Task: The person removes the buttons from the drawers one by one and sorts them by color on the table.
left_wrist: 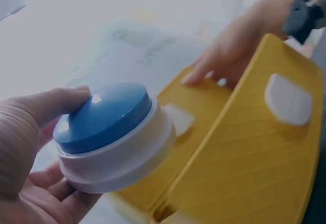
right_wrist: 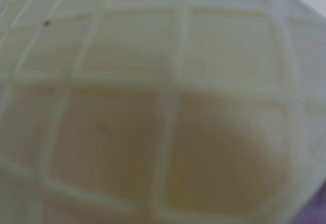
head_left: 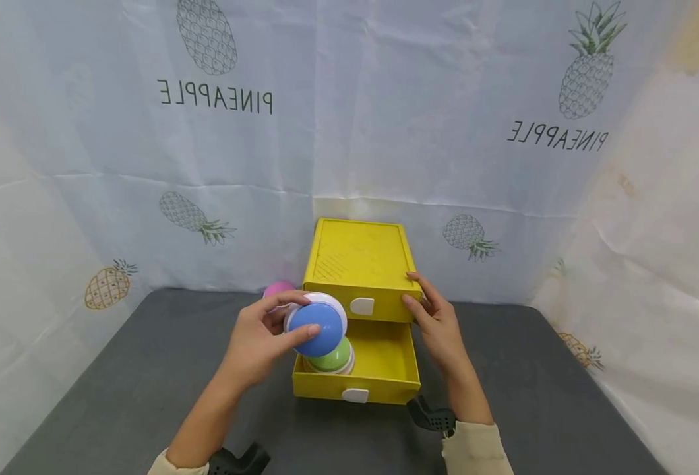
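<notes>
My left hand (head_left: 260, 340) holds a round push button (head_left: 318, 328) with a blue dome and white base, thumb on the dome and fingers around the base. In the head view it hangs above the pulled-out lower drawer (head_left: 385, 381) of a yellow drawer cabinet (head_left: 361, 254). Inside that drawer at the left sits a green push button (head_left: 334, 357), partly covered by the blue one. My right hand (head_left: 441, 330) grips the cabinet's upper right front corner, thumb against the front and a finger on top. The right wrist view shows only the drawer's blurred gridded face (right_wrist: 168, 107).
Behind my left hand, beside the cabinet, a pink rounded object (head_left: 279, 287) is partly hidden. The upper drawer, with its white handle (head_left: 362, 306), is closed. The cabinet stands on a dark grey table (head_left: 177, 369), before a pineapple-print curtain (head_left: 373, 132).
</notes>
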`<state>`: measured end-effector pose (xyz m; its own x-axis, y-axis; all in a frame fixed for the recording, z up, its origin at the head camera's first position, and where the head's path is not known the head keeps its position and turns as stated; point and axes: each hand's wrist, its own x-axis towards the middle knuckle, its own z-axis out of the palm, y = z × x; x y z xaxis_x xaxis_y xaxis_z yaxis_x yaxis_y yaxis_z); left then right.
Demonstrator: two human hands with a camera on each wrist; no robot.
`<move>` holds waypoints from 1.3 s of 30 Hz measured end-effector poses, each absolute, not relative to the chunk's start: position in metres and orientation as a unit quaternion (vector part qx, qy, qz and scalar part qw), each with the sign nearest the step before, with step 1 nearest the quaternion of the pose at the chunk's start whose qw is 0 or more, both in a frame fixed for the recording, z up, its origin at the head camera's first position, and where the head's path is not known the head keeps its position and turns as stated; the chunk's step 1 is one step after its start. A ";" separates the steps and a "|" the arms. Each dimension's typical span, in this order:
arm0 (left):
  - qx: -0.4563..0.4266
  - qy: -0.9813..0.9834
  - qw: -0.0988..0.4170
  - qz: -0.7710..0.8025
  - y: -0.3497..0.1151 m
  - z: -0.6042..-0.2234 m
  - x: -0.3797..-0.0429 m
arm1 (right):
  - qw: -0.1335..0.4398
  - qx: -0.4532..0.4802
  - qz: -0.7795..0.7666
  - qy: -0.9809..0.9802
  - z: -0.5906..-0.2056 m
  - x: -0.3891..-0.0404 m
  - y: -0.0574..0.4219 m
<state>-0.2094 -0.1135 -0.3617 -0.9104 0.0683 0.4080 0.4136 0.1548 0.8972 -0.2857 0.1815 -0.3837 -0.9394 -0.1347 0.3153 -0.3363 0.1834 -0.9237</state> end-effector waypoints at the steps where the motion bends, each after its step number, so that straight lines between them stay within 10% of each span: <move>1: -0.153 -0.749 0.147 -0.628 -0.118 -0.362 -0.208 | 0.081 0.153 0.619 -0.766 -0.384 -0.286 0.182; 21: -0.003 -0.806 0.227 -0.547 -0.180 -0.360 -0.214 | 0.081 0.155 0.610 -0.772 -0.386 -0.285 0.186; 39: 0.162 -0.797 0.235 -0.533 -0.238 -0.434 -0.268 | 0.083 0.157 0.614 -0.769 -0.388 -0.287 0.182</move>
<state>-0.2678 -0.2384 -0.4342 -0.8364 -0.5095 0.2019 -0.0079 0.3797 0.9251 -0.2867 0.1815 -0.3883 -0.9371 -0.1387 0.3203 -0.3430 0.1959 -0.9187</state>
